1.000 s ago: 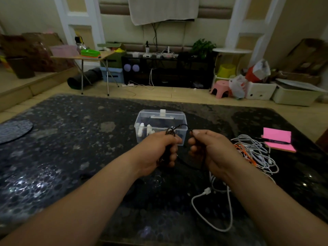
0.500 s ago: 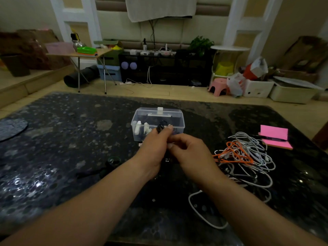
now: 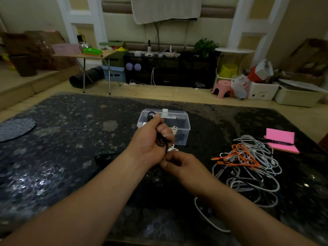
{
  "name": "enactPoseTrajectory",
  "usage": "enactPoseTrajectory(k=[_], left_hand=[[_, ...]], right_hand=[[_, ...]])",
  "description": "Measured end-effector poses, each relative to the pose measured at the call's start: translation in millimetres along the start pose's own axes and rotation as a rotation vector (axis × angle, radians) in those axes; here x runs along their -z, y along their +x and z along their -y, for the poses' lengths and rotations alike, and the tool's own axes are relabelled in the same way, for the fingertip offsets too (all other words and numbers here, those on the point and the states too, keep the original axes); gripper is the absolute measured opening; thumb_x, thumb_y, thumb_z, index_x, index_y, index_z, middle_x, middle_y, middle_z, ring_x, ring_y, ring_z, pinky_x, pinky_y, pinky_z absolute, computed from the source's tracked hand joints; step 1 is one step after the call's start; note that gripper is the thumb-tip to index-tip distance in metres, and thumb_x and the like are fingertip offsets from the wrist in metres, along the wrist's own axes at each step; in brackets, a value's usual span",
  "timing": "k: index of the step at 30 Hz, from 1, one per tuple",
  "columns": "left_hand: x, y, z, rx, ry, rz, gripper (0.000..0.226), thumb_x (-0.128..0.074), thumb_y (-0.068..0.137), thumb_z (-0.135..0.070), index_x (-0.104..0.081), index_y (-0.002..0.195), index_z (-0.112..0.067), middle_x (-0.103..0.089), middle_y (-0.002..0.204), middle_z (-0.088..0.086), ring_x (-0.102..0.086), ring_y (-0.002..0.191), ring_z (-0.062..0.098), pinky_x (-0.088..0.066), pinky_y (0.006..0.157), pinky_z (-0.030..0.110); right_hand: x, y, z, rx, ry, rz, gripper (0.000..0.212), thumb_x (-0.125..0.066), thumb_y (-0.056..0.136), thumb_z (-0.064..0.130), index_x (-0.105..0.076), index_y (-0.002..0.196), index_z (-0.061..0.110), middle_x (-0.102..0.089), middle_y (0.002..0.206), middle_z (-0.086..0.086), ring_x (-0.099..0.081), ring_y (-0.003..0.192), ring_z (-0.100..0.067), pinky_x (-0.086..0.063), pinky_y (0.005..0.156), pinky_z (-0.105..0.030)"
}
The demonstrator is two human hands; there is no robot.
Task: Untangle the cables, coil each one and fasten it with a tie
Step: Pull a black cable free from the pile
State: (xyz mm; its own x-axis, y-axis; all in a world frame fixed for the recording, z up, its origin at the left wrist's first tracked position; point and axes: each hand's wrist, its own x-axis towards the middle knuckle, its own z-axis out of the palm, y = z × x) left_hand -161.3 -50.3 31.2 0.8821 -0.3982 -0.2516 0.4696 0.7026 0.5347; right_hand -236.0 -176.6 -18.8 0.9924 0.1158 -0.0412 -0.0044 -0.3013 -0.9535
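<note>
My left hand (image 3: 152,139) grips a coiled black cable (image 3: 160,142) over the dark table (image 3: 62,148), its loops sticking out above the fist. Just below it my right hand (image 3: 179,163) has curled fingers that pinch a thin white tie (image 3: 171,149) at the coil's lower end. A tangle of white and orange cables (image 3: 248,160) lies on the table to the right of my hands. One white cable (image 3: 207,217) trails from the tangle under my right forearm.
A clear plastic box (image 3: 181,121) with small white parts stands right behind my hands. A pink notepad (image 3: 282,141) with a black pen (image 3: 276,142) lies at the far right. A grey round mat (image 3: 16,129) lies at the left edge. A dark object (image 3: 106,157) rests beside my left forearm.
My hands came together from side by side. The left hand rose with the black coil and the right hand dropped below it, now pinching a white tie. The view shifted slightly.
</note>
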Motion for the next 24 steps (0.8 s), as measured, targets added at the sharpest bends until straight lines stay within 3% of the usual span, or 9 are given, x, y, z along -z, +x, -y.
enactPoseTrajectory(k=[2, 5, 9, 11, 13, 15, 19, 22, 24], left_hand=[[-1, -4, -8, 0.016, 0.123, 0.02, 0.031, -0.056, 0.108, -0.028, -0.052, 0.079, -0.017, -0.033, 0.067, -0.005, -0.033, 0.053, 0.006, -0.034, 0.042, 0.015], [3, -6, -18, -0.087, 0.498, 0.003, 0.02, -0.059, 0.107, -0.024, -0.053, 0.09, -0.015, -0.046, 0.069, 0.0, -0.044, 0.056, 0.01, -0.034, 0.042, 0.017], [5, -13, -20, -0.259, 1.154, 0.008, 0.037, -0.053, 0.109, -0.039, -0.062, 0.087, -0.011, -0.067, 0.081, 0.01, -0.062, 0.076, 0.025, -0.052, 0.075, 0.038], [5, -17, -16, -0.227, 1.38, 0.084, 0.039, -0.048, 0.111, -0.039, -0.068, 0.101, -0.007, -0.075, 0.1, 0.013, -0.072, 0.093, 0.026, -0.057, 0.084, 0.04], [7, -18, -8, -0.088, 1.336, 0.23, 0.034, -0.046, 0.113, -0.034, -0.063, 0.12, -0.006, -0.074, 0.11, 0.021, -0.075, 0.095, 0.03, -0.065, 0.08, 0.044], [10, -17, -2, -0.034, 1.356, 0.315, 0.03, -0.046, 0.113, -0.035, -0.056, 0.128, -0.011, -0.073, 0.102, 0.024, -0.076, 0.079, 0.033, -0.064, 0.067, 0.041], [14, -16, -2, -0.044, 1.512, 0.43, 0.023, -0.043, 0.113, -0.042, -0.057, 0.11, -0.023, -0.077, 0.084, 0.011, -0.059, 0.053, 0.02, -0.048, 0.052, 0.031], [15, -18, -8, 0.007, 1.39, 0.401, 0.035, -0.048, 0.112, -0.038, -0.062, 0.086, -0.02, -0.063, 0.066, 0.004, -0.051, 0.049, 0.015, -0.04, 0.048, 0.027], [18, -17, -12, 0.031, 1.219, 0.339, 0.036, -0.051, 0.11, -0.038, -0.062, 0.085, -0.016, -0.055, 0.064, 0.002, -0.048, 0.05, 0.015, -0.036, 0.046, 0.026]], right_hand=[[9, 3, 2, -0.027, 0.014, 0.03, 0.009, -0.071, 0.101, 0.021, -0.072, 0.092, 0.02, -0.074, 0.084, 0.006, -0.065, 0.078, -0.009, -0.051, 0.078, -0.03], [28, 8, 3, -0.054, 0.132, 0.028, 0.006, -0.067, 0.101, 0.013, -0.069, 0.096, 0.013, -0.079, 0.089, -0.007, -0.073, 0.086, -0.019, -0.057, 0.086, -0.032], [45, 12, 7, -0.018, 0.163, -0.087, 0.007, -0.067, 0.1, 0.006, -0.067, 0.094, 0.01, -0.073, 0.075, -0.008, -0.067, 0.069, -0.015, -0.053, 0.068, -0.025], [50, 15, 8, 0.017, 0.102, -0.112, 0.01, -0.069, 0.099, 0.009, -0.064, 0.092, 0.014, -0.071, 0.074, -0.014, -0.064, 0.068, -0.019, -0.049, 0.066, -0.032], [53, 17, 9, 0.059, 0.012, -0.09, 0.015, -0.074, 0.097, 0.017, -0.061, 0.091, 0.017, -0.071, 0.077, -0.018, -0.063, 0.07, -0.024, -0.047, 0.066, -0.037], [55, 17, 9, 0.1, -0.104, -0.068, 0.02, -0.077, 0.094, 0.015, -0.058, 0.09, 0.019, -0.072, 0.076, -0.008, -0.064, 0.07, -0.018, -0.047, 0.065, -0.035], [60, 10, 19, 0.084, -0.213, -0.011, 0.022, -0.078, 0.093, 0.013, -0.058, 0.103, 0.014, -0.078, 0.084, -0.01, -0.069, 0.068, -0.01, -0.047, 0.06, -0.024], [75, 4, 28, 0.054, -0.236, 0.067, 0.031, -0.083, 0.089, 0.014, -0.062, 0.111, 0.016, -0.078, 0.093, -0.009, -0.07, 0.077, -0.01, -0.052, 0.066, -0.022], [87, -1, 31, 0.043, -0.303, 0.067, 0.024, -0.082, 0.09, 0.014, -0.067, 0.109, 0.018, -0.077, 0.092, -0.004, -0.069, 0.078, -0.008, -0.052, 0.069, -0.018]])
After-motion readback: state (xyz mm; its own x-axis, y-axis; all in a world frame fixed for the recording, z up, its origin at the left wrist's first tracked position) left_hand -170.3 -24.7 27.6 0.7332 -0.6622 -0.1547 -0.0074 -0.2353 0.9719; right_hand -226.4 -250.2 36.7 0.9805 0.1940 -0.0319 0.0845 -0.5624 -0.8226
